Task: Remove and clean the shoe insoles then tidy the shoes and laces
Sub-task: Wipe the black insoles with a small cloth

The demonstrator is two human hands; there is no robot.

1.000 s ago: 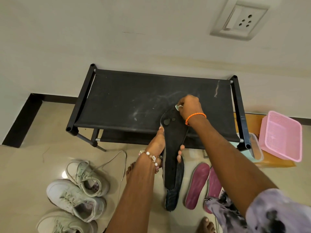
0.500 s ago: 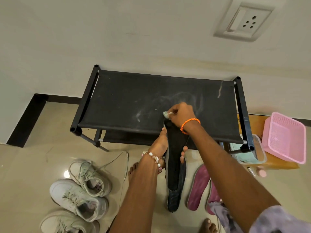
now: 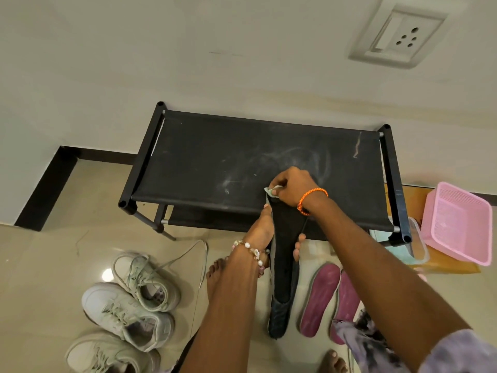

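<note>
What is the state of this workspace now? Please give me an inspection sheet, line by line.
Surface: black fabric shoe rack, dusty streaks on top.
Job's things: black insole; small pale cloth; pink insoles and white sneakers on floor.
Clutter: pink basket; clear container.
Grippers: left hand grips the black insole; right hand pinches the cloth at its top.
Cables: nothing seen; one loose shoelace.
Surroundings: wall socket.

A dark insole (image 3: 285, 246) stands tilted over another (image 3: 278, 319) beside two pink insoles (image 3: 320, 297) and pale sneakers (image 3: 126, 313).
</note>
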